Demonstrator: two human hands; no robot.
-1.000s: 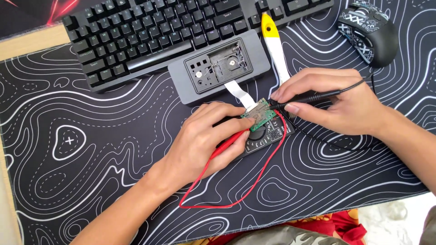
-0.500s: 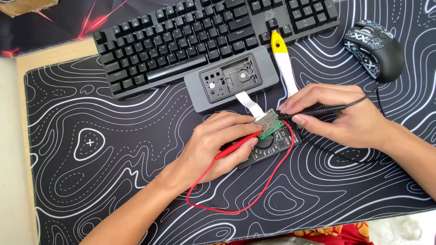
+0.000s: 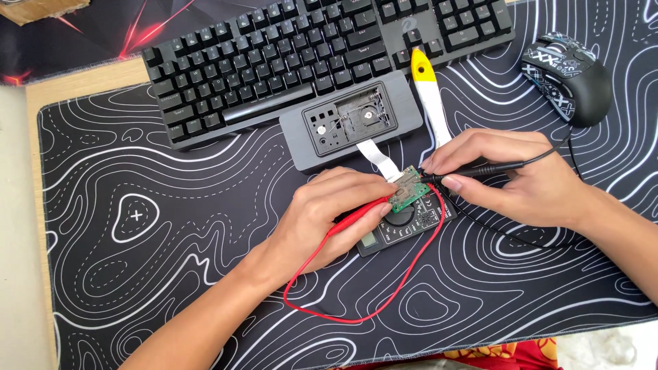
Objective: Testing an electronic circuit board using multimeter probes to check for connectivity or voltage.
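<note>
Circuit board (image 3: 407,194), small, green, on a white ribbon cable (image 3: 378,156) leading from an opened grey casing (image 3: 349,127); held over a black multimeter (image 3: 404,223) on a patterned desk mat (image 3: 171,226). Left hand (image 3: 329,212) closed around a red probe (image 3: 356,216), tip at the board's lower edge; right hand (image 3: 507,178) pinching a black probe (image 3: 473,169), tip at its upper right. Step judged: probing contacts; next calls for steady tips and a meter reading. Board's long axis runs lower left to upper right; both probes converge on it.

Patterned desk mat (image 3: 171,274) under keyboard (image 3: 308,55), mouse (image 3: 569,75), multimeter (image 3: 404,229).
</note>
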